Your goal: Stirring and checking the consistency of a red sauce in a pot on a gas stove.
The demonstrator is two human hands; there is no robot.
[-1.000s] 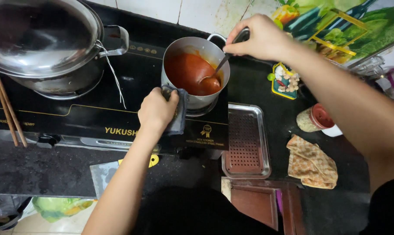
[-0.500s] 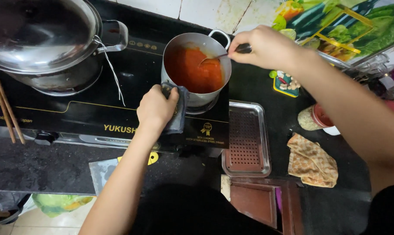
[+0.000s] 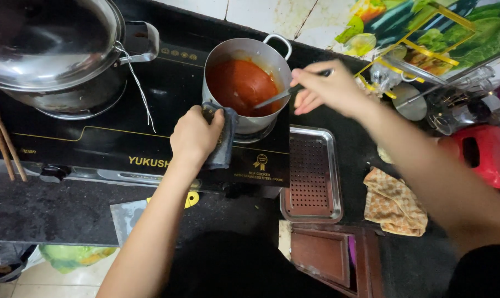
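1. Left hand clamps dark cloth against the near side of the steel pot on black cooktop.
2. Right hand pinches spoon, tip in red sauce.

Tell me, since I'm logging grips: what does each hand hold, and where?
Left hand: pot handle, through a cloth. Right hand: spoon, by its handle end.

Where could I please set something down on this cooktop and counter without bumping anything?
Bare cooktop glass lies between the covered wok and the sauce pot. The dark counter below the cooktop's front edge is also open. The perforated steel tray holds nothing. It is crowded at the far right, around the red container and folded cloth.
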